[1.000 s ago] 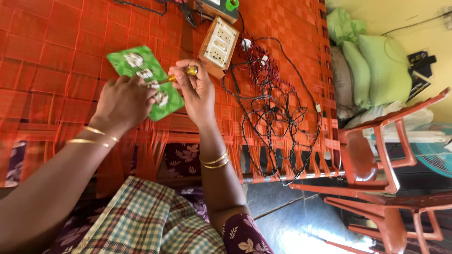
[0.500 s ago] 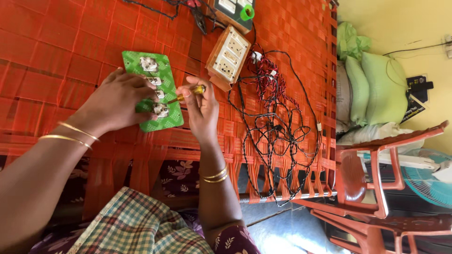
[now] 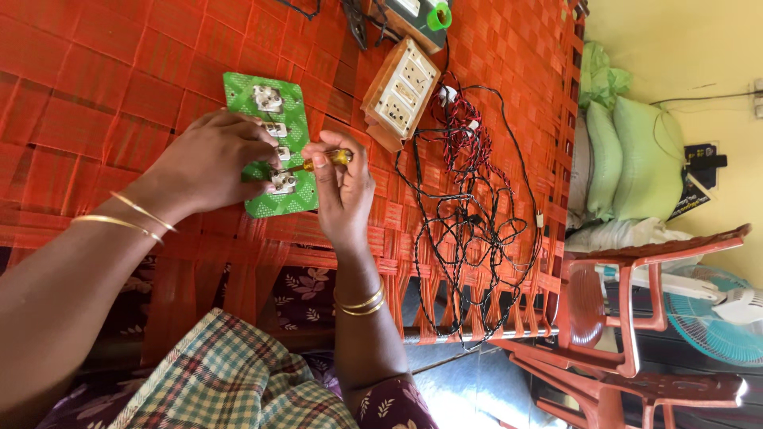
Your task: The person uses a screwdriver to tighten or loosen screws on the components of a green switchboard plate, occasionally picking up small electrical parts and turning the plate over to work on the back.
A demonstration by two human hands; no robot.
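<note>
A green panel (image 3: 242,89) with several white switch and socket backs lies on an orange woven cot (image 3: 95,95). My left hand (image 3: 208,163) presses down on the panel's near half, fingers spread over it. My right hand (image 3: 340,191) grips a small screwdriver with a yellow handle (image 3: 337,158); its tip points left at a white fitting (image 3: 281,183) near the panel's lower end.
A beige wooden switch box (image 3: 401,87) lies just beyond the panel. Tangled red and black wires (image 3: 469,199) spread to the right. Red plastic chairs (image 3: 628,318), green sacks (image 3: 636,159) and a fan (image 3: 715,318) stand past the cot's edge.
The view has shifted so the panel sits lower and flatter on the cot. My right hand has brought the screwdriver down to the white fitting, while my left hand has settled over the panel.
</note>
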